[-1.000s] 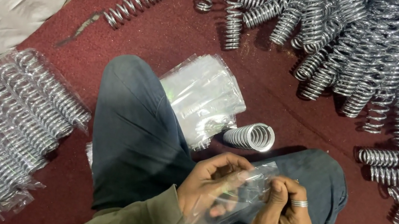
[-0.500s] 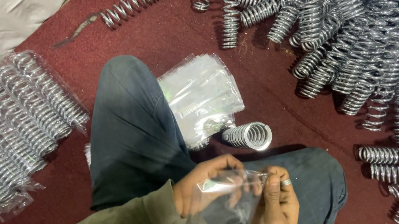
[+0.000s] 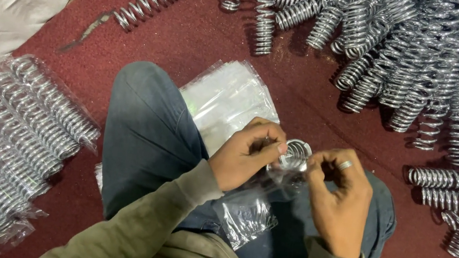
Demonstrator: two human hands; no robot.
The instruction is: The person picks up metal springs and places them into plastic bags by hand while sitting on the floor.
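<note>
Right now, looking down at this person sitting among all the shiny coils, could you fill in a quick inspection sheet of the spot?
Surface: dark red carpet floor, person seated on it.
Job's things: one shiny metal coil spring at the mouth of a clear plastic bag; the bag hangs down over the lap.
Clutter: loose heap of silver coil springs ahead and right; rows of bagged springs at left; stack of empty clear bags by the knee.
Grippers: left hand and right hand both pinch the bag mouth around the spring.
Cables: nothing seen.
Surroundings: white woven sack with a green stripe, top left.
</note>
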